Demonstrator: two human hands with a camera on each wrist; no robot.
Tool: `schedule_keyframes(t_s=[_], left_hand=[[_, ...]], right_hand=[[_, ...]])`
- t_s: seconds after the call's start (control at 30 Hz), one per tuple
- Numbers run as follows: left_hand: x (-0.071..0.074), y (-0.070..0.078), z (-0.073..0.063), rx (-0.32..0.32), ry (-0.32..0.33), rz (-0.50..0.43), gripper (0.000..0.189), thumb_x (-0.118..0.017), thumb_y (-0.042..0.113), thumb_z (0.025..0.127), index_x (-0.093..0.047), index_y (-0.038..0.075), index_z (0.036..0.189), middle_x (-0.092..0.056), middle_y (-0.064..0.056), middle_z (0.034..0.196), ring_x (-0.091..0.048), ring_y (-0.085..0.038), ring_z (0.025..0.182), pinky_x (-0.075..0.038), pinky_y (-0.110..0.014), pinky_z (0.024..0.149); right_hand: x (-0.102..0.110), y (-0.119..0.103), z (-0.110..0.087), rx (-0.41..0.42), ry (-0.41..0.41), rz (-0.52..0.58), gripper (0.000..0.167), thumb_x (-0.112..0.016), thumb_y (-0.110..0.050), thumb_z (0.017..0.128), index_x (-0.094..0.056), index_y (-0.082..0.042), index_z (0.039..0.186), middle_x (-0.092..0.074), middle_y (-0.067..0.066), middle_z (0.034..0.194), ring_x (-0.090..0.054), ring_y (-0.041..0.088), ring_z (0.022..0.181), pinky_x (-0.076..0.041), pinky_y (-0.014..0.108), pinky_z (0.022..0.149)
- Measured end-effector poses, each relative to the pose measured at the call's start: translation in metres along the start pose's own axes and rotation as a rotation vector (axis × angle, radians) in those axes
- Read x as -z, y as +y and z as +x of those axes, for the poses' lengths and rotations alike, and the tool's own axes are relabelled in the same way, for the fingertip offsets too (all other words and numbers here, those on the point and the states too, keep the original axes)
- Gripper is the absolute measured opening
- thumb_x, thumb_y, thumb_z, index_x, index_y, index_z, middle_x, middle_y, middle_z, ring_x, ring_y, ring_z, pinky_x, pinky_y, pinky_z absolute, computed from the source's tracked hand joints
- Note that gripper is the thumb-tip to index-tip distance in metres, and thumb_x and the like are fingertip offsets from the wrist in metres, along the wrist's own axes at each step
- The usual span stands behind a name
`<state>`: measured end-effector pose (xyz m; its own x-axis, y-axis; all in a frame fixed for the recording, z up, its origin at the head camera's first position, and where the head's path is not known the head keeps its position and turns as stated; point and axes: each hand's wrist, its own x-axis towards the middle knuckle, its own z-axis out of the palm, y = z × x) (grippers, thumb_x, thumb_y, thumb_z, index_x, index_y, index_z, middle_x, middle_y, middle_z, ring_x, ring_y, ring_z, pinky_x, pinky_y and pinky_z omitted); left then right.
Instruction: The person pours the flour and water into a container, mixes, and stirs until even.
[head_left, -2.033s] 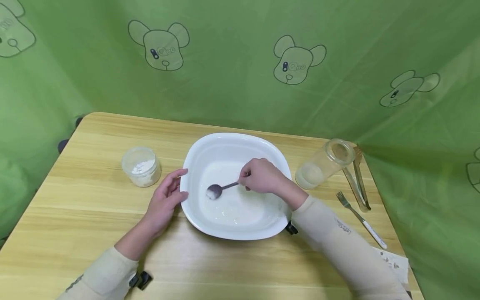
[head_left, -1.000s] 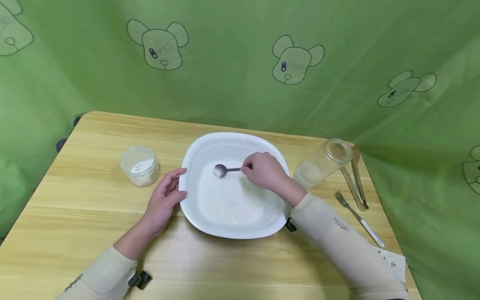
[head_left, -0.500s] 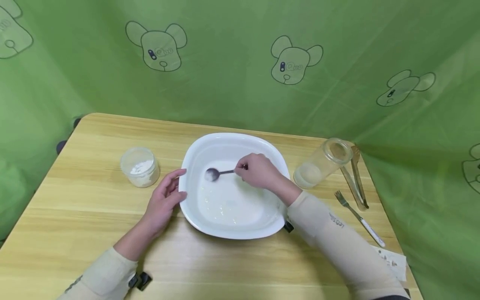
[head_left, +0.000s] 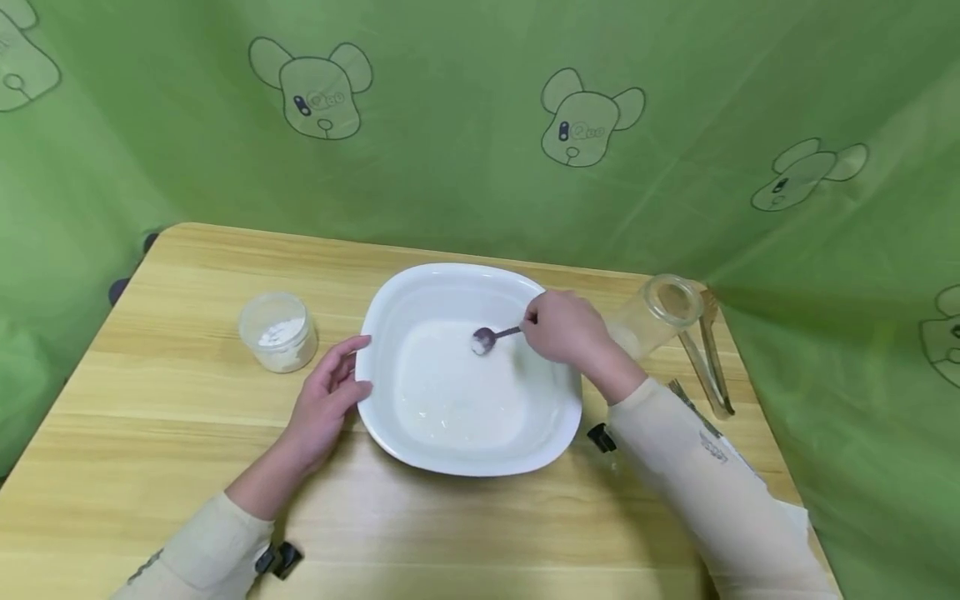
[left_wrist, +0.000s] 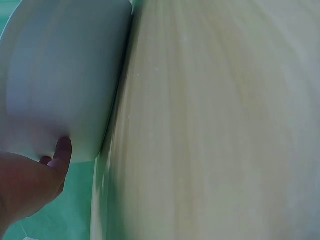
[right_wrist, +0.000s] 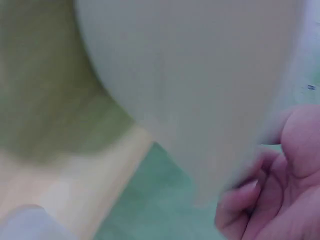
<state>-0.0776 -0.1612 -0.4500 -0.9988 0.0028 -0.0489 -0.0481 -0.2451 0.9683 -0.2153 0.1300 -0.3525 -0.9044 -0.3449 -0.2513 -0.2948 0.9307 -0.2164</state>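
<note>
Gripping the handle of a dark spoon (head_left: 483,340), the right hand (head_left: 566,329) is positioned over the right far portion of a white oval basin (head_left: 480,465). Its grip is clamped on the end of the handle, with the fingers curled; in the right wrist view, the handle is not shown, and most of the frame is filled by the basin's blurred outer wall. The spoon's bowl is held inside the basin, right of its middle, pointed leftward and loaded with white matter at the tip. Whether the basin's floor is touched by the spoon cannot be determined. Small glints are noted on the near part of that floor.

The basin's left rim is held by the left hand (head_left: 326,404), its grip being clamped there by thumb and fingers; a finger is seen against the outer wall in the left wrist view.

On the wood-grain worktop (head_left: 187,375), a clear tub (head_left: 258,310) part-filled with white powder (head_left: 282,332) is stood to the left of the basin. A glass jar (head_left: 652,325) is placed to the right, its lower part hidden by the right hand. Beyond it, metal tongs (head_left: 718,358) are laid near the worktop's right edge. A fork (head_left: 693,404) and a white sheet (head_left: 795,515) are partly covered by the right sleeve (head_left: 697,467).
</note>
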Motion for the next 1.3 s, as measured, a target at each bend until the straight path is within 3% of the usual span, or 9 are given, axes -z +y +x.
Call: schedule_keyframes(t_s=[0.07,0.17,0.27,0.47,0.6,0.73,0.83,1.1,1.3], left_hand=[[0.0,0.001,0.0,-0.001,0.005,-0.003,0.06,-0.052,-0.012,0.088,-0.042,-0.001,0.146,-0.049,-0.027,0.139,-0.052,-0.035,0.123,-0.052,-0.031,0.095],[0.0,0.001,-0.001,0.003,0.006,0.005,0.059,-0.053,-0.011,0.088,-0.042,-0.002,0.145,-0.049,-0.027,0.14,-0.052,-0.034,0.123,-0.051,-0.03,0.096],[-0.001,0.003,-0.001,0.005,0.001,0.007,0.059,-0.053,-0.01,0.089,-0.041,-0.001,0.146,-0.048,-0.026,0.141,-0.051,-0.034,0.125,-0.051,-0.03,0.097],[-0.001,0.002,-0.001,0.005,0.0,0.01,0.059,-0.053,-0.011,0.088,-0.042,0.0,0.146,-0.048,-0.025,0.141,-0.05,-0.035,0.125,-0.051,-0.031,0.097],[-0.002,0.002,-0.001,0.01,0.002,0.002,0.059,-0.052,-0.012,0.088,-0.042,0.0,0.146,-0.048,-0.025,0.141,-0.049,-0.036,0.126,-0.051,-0.031,0.097],[-0.002,0.002,-0.001,0.009,0.005,0.004,0.059,-0.052,-0.012,0.088,-0.042,-0.001,0.145,-0.048,-0.026,0.141,-0.049,-0.037,0.126,-0.051,-0.03,0.096],[-0.002,0.003,-0.001,0.005,0.005,0.01,0.059,-0.053,-0.01,0.088,-0.042,-0.001,0.145,-0.048,-0.026,0.141,-0.05,-0.036,0.126,-0.051,-0.03,0.097],[-0.002,0.002,0.0,0.001,0.007,0.002,0.059,-0.052,-0.012,0.088,-0.042,-0.001,0.145,-0.049,-0.026,0.141,-0.05,-0.036,0.125,-0.051,-0.032,0.097],[-0.001,0.001,-0.001,0.011,0.011,0.003,0.06,-0.052,-0.012,0.088,-0.043,0.001,0.146,-0.049,-0.025,0.141,-0.05,-0.037,0.125,-0.051,-0.031,0.096]], right_hand=[[-0.007,-0.001,0.004,0.044,0.0,0.032,0.024,-0.057,-0.023,0.097,-0.076,-0.013,0.086,-0.063,-0.003,0.07,-0.055,0.02,0.065,-0.046,0.034,0.059],[-0.013,-0.005,0.005,0.109,-0.081,0.102,0.023,-0.06,-0.025,0.097,-0.078,-0.012,0.089,-0.064,-0.005,0.068,-0.056,0.017,0.063,-0.046,0.033,0.06],[-0.008,-0.005,0.001,0.089,-0.131,0.103,0.021,-0.062,-0.022,0.093,-0.079,-0.012,0.086,-0.065,-0.004,0.066,-0.057,0.018,0.062,-0.047,0.034,0.059],[0.005,0.003,-0.001,-0.061,-0.032,-0.008,0.023,-0.053,-0.013,0.086,-0.075,-0.012,0.077,-0.063,0.001,0.068,-0.055,0.024,0.064,-0.046,0.035,0.053],[-0.005,-0.005,0.005,-0.017,-0.004,0.025,0.025,-0.055,-0.019,0.094,-0.076,-0.012,0.081,-0.062,-0.001,0.066,-0.055,0.021,0.061,-0.045,0.034,0.053],[-0.015,-0.016,0.007,0.074,-0.111,0.133,0.022,-0.061,-0.023,0.096,-0.079,-0.011,0.091,-0.065,-0.005,0.065,-0.057,0.017,0.06,-0.046,0.031,0.056],[-0.013,-0.018,0.004,0.083,-0.179,0.167,0.019,-0.063,-0.02,0.093,-0.079,-0.01,0.092,-0.066,-0.003,0.065,-0.058,0.017,0.061,-0.046,0.031,0.056],[-0.005,-0.008,0.007,-0.06,-0.029,0.07,0.024,-0.056,-0.021,0.093,-0.075,-0.012,0.082,-0.062,0.0,0.066,-0.054,0.022,0.061,-0.044,0.033,0.054],[-0.023,-0.024,0.016,-0.061,-0.018,0.063,0.026,-0.057,-0.029,0.099,-0.077,-0.014,0.092,-0.063,-0.001,0.069,-0.056,0.019,0.062,-0.046,0.033,0.052]])
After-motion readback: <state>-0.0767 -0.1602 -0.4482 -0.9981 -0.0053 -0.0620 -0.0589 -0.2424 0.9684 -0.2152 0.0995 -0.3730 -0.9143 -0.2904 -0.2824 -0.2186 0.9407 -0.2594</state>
